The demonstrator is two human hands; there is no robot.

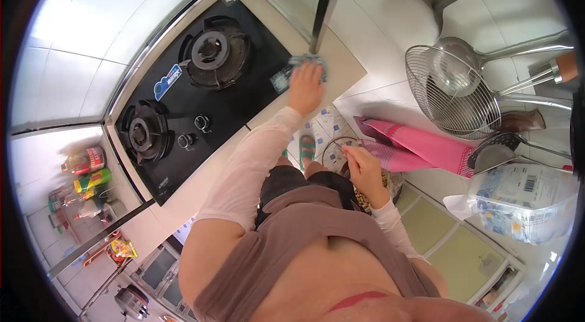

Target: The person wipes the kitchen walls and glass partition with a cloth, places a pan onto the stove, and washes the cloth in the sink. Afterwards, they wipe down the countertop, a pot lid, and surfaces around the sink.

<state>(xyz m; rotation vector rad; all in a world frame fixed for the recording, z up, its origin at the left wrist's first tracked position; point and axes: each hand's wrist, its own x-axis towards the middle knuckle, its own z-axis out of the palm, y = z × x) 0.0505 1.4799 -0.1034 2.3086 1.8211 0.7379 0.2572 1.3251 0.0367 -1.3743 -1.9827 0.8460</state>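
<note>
Grey-blue, fuzzy-textured cloth (322,66) is lying bunched at one corner of the black glass-topped gas stove (241,102), the corner nearest the hanging silver wire strainer (440,106), and is resting at least partly on the pale beige tabletop (347,70) bordering the stove.

Left hand (306,86) is reaching palm-down to that corner; its fingers are lying close together, slightly bent, holding the cloth against the surface. Silvery patterned patch (281,80) is showing on the stove glass just beside this hand; cannot tell whether it is belonging to cloth or stove.

Right hand (364,173) is hanging off the stove's front side, well apart from the glass, fingers narrow and loosely curled. Cannot tell whether they are holding anything. Bright pink hanging fabric (420,142) is sitting near it, farther from the stove.

Judging the step: left hand appears to be wiping the stove's corner. A further stroke, as I am reading it, would be calling for steady downward pressure, fingers covering the cloth, and care around the flat silver metal post (331,2) that is standing close beside it. Large black-ringed burner (211,52) is sitting apart from the cloth, on the stove's wall side.
</note>
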